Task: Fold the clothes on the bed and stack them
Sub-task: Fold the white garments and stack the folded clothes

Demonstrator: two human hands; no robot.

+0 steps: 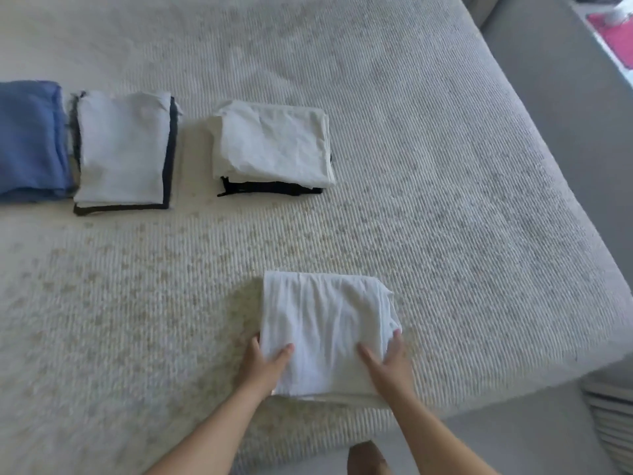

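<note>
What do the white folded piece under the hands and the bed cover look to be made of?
White folded garment: thin woven cloth, likely cotton, matte, with soft creases. Bed cover: thicker textile with fine ribbed rows, off-white, matte; the exact fibre is unclear.

Grey floor (548, 97), pink mat (616, 36).

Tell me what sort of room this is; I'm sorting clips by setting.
Most likely a bedroom at home: a wide bed with a ribbed cream cover, stacks of folded clothes on it, and grey floor alongside. Both hands grip a folded white garment.
</note>
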